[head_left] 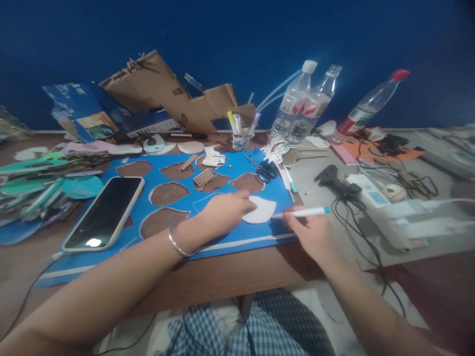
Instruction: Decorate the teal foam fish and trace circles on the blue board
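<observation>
My left hand (228, 211), fingers curled together, holds a white leaf-shaped cutout (261, 210) down at its left side. The cutout lies flat on a blue sheet (222, 243) that has several leaf-shaped holes cut through it. Wrapped around a white marker (309, 212) with a blue end, the fingers of my right hand (309, 232) are closed. The marker's tip is at the cutout's right edge; I cannot tell whether it touches. Just beyond are black scissors (266, 171) and small cardboard scraps (205, 178).
A phone (106, 212) lies on the sheet's left part, beside stacked coloured cutouts (33, 183). Behind stand a pen cup (241, 142), plastic bottles (295, 99) and torn cardboard (148, 84). At right are a glue gun (328, 175), a power strip (382, 207) and loose cables.
</observation>
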Motion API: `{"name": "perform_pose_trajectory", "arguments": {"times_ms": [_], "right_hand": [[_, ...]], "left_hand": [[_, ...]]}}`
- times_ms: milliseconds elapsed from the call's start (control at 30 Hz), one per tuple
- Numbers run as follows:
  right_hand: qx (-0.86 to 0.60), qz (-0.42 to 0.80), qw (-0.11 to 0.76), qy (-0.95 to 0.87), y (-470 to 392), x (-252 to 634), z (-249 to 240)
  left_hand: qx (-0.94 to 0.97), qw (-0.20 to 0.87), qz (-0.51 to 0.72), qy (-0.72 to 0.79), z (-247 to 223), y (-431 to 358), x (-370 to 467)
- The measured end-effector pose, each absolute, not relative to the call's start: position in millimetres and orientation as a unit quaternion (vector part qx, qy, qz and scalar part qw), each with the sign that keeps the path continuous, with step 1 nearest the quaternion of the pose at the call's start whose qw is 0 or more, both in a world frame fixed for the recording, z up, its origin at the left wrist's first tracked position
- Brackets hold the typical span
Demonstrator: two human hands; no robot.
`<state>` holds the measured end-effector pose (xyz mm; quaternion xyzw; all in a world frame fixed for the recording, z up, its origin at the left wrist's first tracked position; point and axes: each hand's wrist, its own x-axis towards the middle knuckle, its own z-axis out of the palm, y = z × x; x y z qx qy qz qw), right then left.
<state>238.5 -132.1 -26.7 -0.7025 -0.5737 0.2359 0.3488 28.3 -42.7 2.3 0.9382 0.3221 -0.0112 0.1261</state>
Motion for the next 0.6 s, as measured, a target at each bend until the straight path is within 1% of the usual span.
{"name": "perform_pose_trajectory", "arguments": {"times_ms": [133, 433, 600], "right_hand": [[-0.705, 0.278, 0.379, -0.531, -128.7, 238.5, -26.3], [-0.722, 0.310, 0.434, -0.440, -118.5, 235.8, -25.5], [-0.704, 0.330, 0.472, -0.415, -115.1, 237.3, -31.5]], "left_hand": [[0.937, 0.126, -0.020, 0.325, 3.9, -43.2, 28.4], [0.943, 0.121, 0.004, 0.311, -0.5, -41.9, 27.2], [0.940, 0.118, -0.009, 0.321, 1.5, -42.5, 27.8]]}}
